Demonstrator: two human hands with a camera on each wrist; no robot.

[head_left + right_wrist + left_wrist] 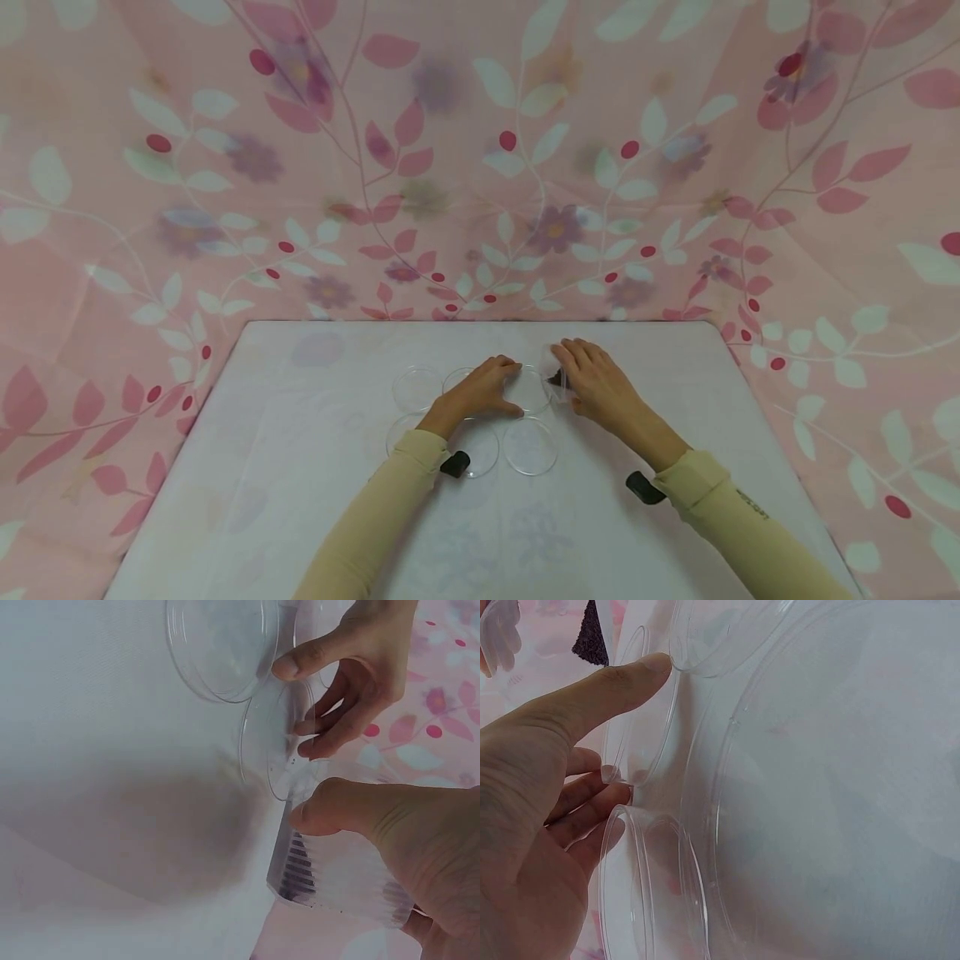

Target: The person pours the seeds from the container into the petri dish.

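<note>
My left hand (480, 387) holds a clear petri dish (531, 388) at the back right of a group, thumb at the near rim and fingers at the far side. In my right hand (600, 387) is a clear plastic box (352, 881), tipped toward that dish. Dark grains (298, 866) lie against its ribbed inner wall. The box's corner overlaps the dish edge in the right wrist view, where a few dark specks show. In the left wrist view, the thumb (637, 681) meets a dish rim.
Several more clear dishes sit close together, among them a front right one (531, 446), a front middle one (483, 446) and a back left one (416, 389). They lie on a white table (300, 500). A pink floral cloth (480, 167) hangs behind and beside it.
</note>
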